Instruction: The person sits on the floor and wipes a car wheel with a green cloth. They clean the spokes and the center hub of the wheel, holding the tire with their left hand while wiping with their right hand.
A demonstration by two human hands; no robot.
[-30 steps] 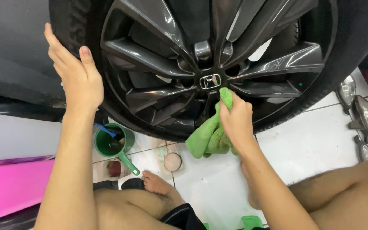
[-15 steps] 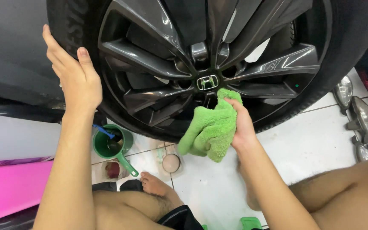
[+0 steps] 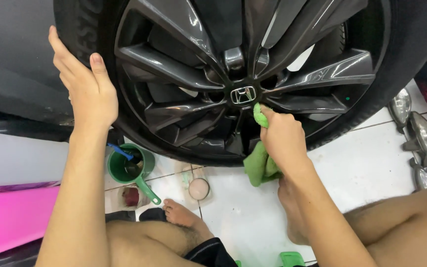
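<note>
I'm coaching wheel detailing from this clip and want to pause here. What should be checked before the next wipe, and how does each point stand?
1. Left hand braced flat on the tyre: ok.
2. Green cloth gripped firmly in the right hand: ok, bunched in the fist with a tip pressed by the centre cap.
3. Cloth clean enough to wipe with: cannot tell, its working face is hidden.
4. Spokes free of residue: cannot tell, glare hides the finish.
5. Green dipper within reach: ok, on the floor under the rim.
6. Bare foot clear of the small cup: ok, apart but close.
</note>
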